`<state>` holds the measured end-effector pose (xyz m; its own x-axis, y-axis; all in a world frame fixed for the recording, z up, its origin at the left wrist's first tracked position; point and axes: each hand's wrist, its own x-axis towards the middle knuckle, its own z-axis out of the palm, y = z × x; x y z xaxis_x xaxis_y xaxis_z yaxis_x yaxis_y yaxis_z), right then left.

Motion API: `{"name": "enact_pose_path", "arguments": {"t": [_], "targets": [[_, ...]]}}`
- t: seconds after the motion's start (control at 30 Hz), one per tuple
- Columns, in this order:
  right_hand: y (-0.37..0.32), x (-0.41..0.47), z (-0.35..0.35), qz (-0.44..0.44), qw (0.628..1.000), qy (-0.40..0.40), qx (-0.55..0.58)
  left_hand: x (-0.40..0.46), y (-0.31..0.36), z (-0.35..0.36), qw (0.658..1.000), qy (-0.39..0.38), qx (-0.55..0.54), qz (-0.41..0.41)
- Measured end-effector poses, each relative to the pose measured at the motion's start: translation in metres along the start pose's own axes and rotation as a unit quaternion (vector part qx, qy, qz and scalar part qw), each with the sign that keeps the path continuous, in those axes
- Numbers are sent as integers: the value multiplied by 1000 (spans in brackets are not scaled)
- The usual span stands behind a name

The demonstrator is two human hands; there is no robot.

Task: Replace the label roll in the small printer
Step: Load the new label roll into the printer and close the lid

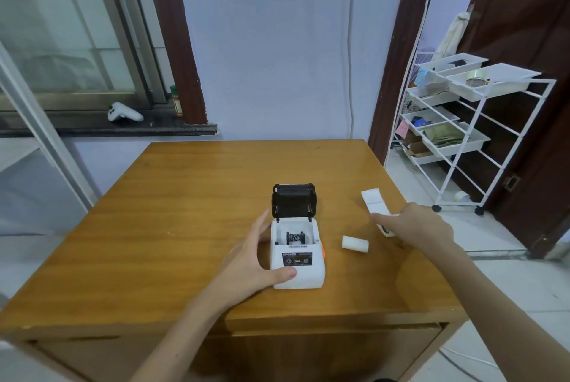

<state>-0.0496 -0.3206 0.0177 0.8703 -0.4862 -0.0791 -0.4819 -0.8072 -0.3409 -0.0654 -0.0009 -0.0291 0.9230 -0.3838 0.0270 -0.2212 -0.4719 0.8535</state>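
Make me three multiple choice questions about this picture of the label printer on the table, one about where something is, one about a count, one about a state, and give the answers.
1. Where does the compact white roll lie?
A. inside the printer
B. on the table to the right of the printer
C. on the window sill

2. How many hands touch the printer?
A. none
B. one
C. two

3. How is the printer lid?
A. shut
B. taken off and laid on the table
C. swung up and open

Answers: 1 B, it rests on the wooden table beside the printer's right side. 2 B, only the left hand grips the body; the right hand is over the unrolled label strip. 3 C, the black lid stands upright behind the open bay.
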Motion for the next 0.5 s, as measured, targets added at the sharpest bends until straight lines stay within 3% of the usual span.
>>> {"name": "enact_pose_path", "arguments": {"t": [0.13,0.27,0.5], "targets": [[1,2,-1,12,999,5,34,0,0,0,1000,1,5,0],[11,8,0,53,982,-23,182,1,0,0,1000,1,5,0],[31,6,-2,117,873,-132,454,0,-1,1,1000,-1,1,-2]]}}
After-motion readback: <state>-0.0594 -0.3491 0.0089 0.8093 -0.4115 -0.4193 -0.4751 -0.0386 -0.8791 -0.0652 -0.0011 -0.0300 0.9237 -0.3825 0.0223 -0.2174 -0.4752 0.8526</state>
